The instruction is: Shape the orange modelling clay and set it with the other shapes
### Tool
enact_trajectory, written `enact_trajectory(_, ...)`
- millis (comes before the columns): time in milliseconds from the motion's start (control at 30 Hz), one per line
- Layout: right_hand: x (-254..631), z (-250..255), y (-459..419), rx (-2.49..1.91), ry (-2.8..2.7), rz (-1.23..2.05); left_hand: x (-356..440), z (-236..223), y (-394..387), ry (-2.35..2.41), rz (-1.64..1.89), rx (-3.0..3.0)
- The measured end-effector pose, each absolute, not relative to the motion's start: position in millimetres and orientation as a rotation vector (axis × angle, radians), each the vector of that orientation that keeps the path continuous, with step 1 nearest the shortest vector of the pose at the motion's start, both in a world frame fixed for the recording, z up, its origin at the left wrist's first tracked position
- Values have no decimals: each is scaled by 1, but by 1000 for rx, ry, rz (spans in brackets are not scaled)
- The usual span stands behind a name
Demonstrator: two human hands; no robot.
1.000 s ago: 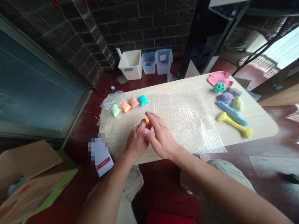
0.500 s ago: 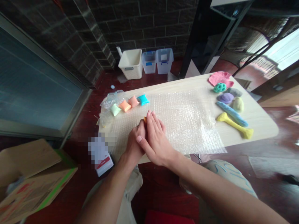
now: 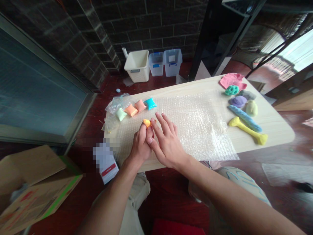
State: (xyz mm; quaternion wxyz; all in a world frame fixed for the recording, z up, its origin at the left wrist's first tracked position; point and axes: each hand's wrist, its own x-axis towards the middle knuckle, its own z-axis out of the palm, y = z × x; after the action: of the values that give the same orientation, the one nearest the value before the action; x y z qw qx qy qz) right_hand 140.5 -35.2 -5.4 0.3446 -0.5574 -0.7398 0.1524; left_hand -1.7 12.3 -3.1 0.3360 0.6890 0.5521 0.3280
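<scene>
A small lump of orange modelling clay (image 3: 146, 122) sticks out at the top of my left hand (image 3: 141, 145), whose fingers are curled closed around it. My right hand (image 3: 167, 143) lies against the left one, its fingers stretched out and a little apart. Its index fingertip is right beside the clay; whether it touches is hard to tell. Both hands are over bubble wrap (image 3: 193, 127) spread on the pale table. Beyond them lie soft packets in a row: light green (image 3: 121, 114), orange (image 3: 131, 110), pink (image 3: 140, 105) and blue (image 3: 150, 103).
Shaped clay pieces sit at the table's right end, among them a yellow bone-like piece (image 3: 249, 131), a blue roll (image 3: 244, 118) and a pink sheet (image 3: 233, 81). Crumpled clear plastic (image 3: 118, 102) lies at the left end. A cardboard box (image 3: 49, 186) stands on the left; bins (image 3: 138, 67) are behind.
My right hand has come partly away from the left, its fingers spreading. The orange clay, mostly covered before, now shows above my left hand.
</scene>
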Motion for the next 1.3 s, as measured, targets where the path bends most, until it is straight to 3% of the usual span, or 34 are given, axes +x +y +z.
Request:
enact_trajectory(467,143,-2,-31,-1310,-1853,479,-5,-10,14,1350,885,1852)
enact_trajectory(667,164,-5,-14,-1168,-1581,695,-6,-8,12,1199,897,1644)
enact_trajectory(900,176,4,-10,-965,-1610,696,-5,-2,16,945,931,1378)
enact_trajectory(1300,175,4,-10,-1036,-1550,750,-3,-4,18,938,962,1243)
